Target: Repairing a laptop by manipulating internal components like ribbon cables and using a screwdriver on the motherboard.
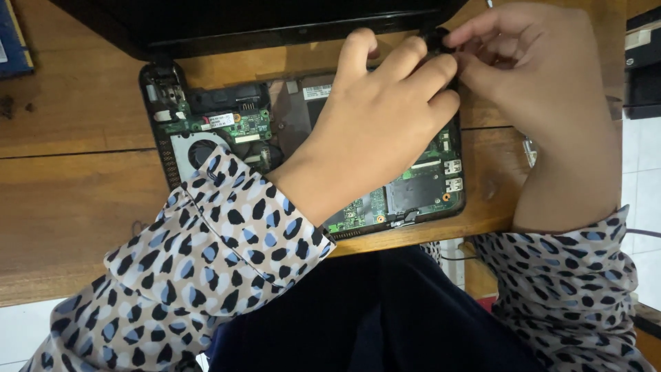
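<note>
An opened small black laptop lies on the wooden table with its green circuit board and round fan exposed. Its black screen lid lies flat at the far side. My left hand reaches across the board to the laptop's far right corner, fingers curled on a small black hinge part. My right hand meets it there, fingertips pinching the same black part. What lies under the hands is hidden.
A blue object sits at the table's far left. A dark device stands at the right edge. The table's front edge runs just under the laptop, with my dark-clothed lap and white floor tiles below.
</note>
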